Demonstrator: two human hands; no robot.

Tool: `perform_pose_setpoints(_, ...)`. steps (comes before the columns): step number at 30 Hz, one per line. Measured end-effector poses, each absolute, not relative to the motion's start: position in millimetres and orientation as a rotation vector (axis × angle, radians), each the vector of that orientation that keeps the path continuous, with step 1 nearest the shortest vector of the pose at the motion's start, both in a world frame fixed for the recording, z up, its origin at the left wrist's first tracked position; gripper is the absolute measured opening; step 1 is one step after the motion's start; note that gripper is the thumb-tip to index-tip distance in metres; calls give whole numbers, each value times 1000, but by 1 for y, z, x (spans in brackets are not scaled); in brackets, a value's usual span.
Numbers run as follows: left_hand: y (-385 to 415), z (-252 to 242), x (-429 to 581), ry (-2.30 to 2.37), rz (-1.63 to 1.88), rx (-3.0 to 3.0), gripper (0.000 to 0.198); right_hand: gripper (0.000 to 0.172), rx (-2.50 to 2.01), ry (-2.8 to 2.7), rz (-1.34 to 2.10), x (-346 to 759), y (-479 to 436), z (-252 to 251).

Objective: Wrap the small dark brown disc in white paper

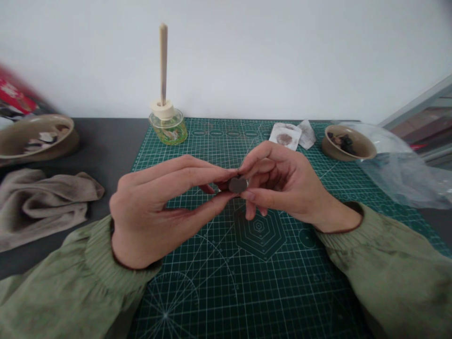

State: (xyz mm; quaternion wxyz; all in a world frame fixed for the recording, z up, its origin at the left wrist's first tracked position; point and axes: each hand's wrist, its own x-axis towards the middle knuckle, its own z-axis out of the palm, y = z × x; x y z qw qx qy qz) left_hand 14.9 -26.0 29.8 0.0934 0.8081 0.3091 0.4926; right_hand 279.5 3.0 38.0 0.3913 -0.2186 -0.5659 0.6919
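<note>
Both hands meet above the middle of a green cutting mat [268,282]. Between them is a small dark grey lump [237,184], flat and rounded, perhaps clay. My left hand [158,207] pinches it from the left with thumb and forefinger. My right hand [282,186] pinches it from the right, fingers curled around it. The lump is held a little above the mat. Both arms wear olive green sleeves.
A glass jar [168,126] with a tape roll and an upright wooden stick stands at the mat's far edge. Brown bowls sit at far left [35,136] and far right [348,141]. A beige cloth [42,202] lies left, small paper pieces [287,135] and clear plastic [402,169] right.
</note>
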Motion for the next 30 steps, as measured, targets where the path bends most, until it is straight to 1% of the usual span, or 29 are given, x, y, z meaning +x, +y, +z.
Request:
perform_pose_setpoints(7, -26, 31, 15, 901, 1465, 2403, 21, 46, -557, -1437, 1763, 280, 4, 36)
perform_pose_setpoints(13, -27, 32, 16, 869, 1469, 2303, 29, 45, -526, -1442, 1759, 280, 4, 36)
perform_pose_setpoints(21, -29, 42, 17, 889, 1381, 2190, 15, 49, -555, -1505, 1657, 277, 5, 38)
perform_pose_setpoints(26, -25, 40, 18, 866, 1313, 2037, 17, 45, -545, -1518, 1631, 278, 5, 37)
perform_pose_setpoints(30, -24, 38, 16, 847, 1289, 1994, 19, 47, -559, -1517, 1624, 279, 6, 35)
